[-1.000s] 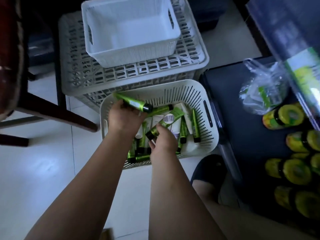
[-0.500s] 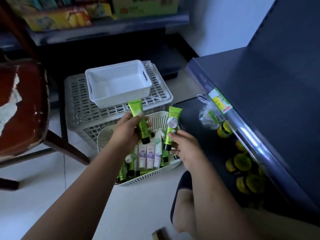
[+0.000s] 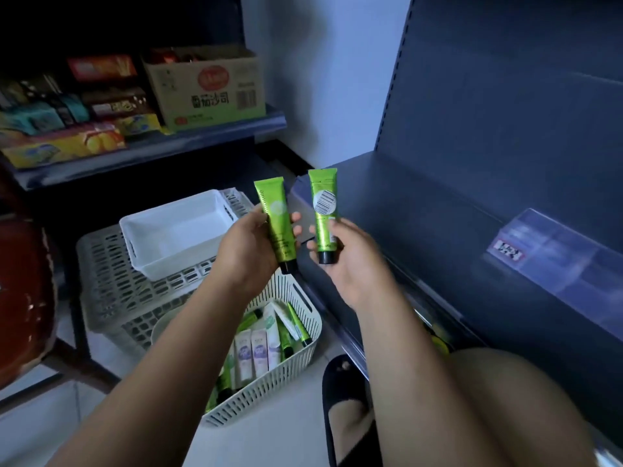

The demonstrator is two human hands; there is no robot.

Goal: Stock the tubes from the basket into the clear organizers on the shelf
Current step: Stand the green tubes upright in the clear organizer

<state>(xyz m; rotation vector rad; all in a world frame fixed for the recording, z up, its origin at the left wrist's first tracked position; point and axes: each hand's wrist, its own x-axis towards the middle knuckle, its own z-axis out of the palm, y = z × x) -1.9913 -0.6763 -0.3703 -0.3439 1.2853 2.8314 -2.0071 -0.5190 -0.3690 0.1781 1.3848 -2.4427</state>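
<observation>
Left hand (image 3: 249,254) is gripping green tube (image 3: 277,224), right hand (image 3: 352,267) gripping barcoded tube (image 3: 324,214), fingers curled round; probably best keeping both upright while heading for clear organizer (image 3: 556,261) right of fingers.

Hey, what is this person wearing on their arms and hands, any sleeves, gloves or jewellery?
Nothing shows on either. The left hand and right hand are ungloved, with no ring or watch in view. The left forearm and right forearm are bare, with no sleeve reaching into the picture.
</observation>
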